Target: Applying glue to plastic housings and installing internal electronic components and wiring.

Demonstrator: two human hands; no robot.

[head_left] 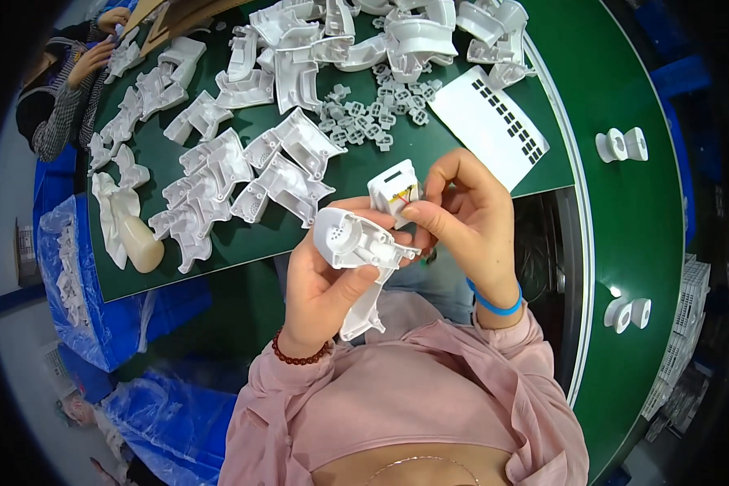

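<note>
My left hand [312, 283] is closed around a white plastic shell half [356, 241], its hollow, ribbed inside facing up. A cluster of small holes shows at the shell's rounded end, and its handle-like part points down toward my lap. Just above it is a small white plastic housing [393, 185] with a dark slot and red and yellow wiring inside. My right hand [470, 215] pinches the lower right side of this housing between thumb and fingers. The left fingertips reach behind the shell, close to the housing; whether they touch it I cannot tell.
White shell halves [206, 182] cover much of the green table [243, 271]. Small grey clips [373, 113] lie in a pile beside a white sheet with black stickers [490, 125]. White parts [621, 145] stand on the right-hand green surface. A co-worker's hands [93, 61] are far left.
</note>
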